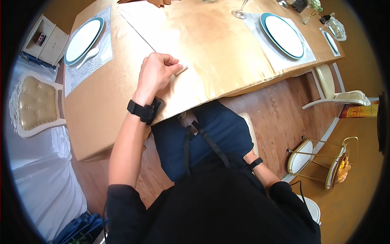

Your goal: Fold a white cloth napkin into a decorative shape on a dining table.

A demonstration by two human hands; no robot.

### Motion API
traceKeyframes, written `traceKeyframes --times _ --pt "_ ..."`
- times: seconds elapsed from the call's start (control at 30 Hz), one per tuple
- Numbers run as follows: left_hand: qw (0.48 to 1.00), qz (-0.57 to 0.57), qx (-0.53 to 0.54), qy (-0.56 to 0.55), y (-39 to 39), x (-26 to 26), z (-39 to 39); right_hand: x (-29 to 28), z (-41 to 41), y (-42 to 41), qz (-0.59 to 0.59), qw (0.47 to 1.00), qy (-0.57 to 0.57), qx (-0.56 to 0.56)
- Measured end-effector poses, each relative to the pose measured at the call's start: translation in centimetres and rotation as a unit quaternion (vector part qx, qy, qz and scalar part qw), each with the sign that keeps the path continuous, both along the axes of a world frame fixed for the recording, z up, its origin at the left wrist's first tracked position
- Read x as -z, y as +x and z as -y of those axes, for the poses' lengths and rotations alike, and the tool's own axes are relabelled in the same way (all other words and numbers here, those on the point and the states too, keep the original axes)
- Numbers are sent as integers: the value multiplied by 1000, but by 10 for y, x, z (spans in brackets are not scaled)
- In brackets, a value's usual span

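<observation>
My left hand (158, 71) is over the gold-clothed table (210, 58), close to its near edge. Its thumb and fingertips pinch the near end of a flat white sheet (166, 39). Glare washes this sheet out, so its outline and material are unclear; one long side shows as a thin dark line running away from me. A black band with a small box is strapped round the left wrist. Down by my right hip, beside the seat (250, 128), is my right hand (249, 157); its fingers are hidden.
Plates with teal rims stand on patterned placemats, one plate (83, 41) with a white spoon (88, 57) at left, another (285, 36) at right. A stemmed glass (239, 13) is at the far side. Chairs (38, 97) and a gold-framed trolley (317, 164) surround the table.
</observation>
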State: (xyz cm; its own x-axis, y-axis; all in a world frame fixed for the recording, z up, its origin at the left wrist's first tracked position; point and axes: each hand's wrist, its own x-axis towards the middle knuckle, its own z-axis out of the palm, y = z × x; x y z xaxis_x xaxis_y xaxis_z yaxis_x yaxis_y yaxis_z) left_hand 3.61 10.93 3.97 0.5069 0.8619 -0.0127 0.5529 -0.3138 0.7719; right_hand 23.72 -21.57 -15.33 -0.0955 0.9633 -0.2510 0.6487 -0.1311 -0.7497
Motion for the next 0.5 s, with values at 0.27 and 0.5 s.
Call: traceKeyframes --times 0.27,0.5 --pt "1000 -3 1 -15 0 -1 -3 -24 -25 8 -16 1000 -10 -11" --pt "1000 12 -18 -3 -2 7 4 -56 69 33 -10 998 -4 -57"
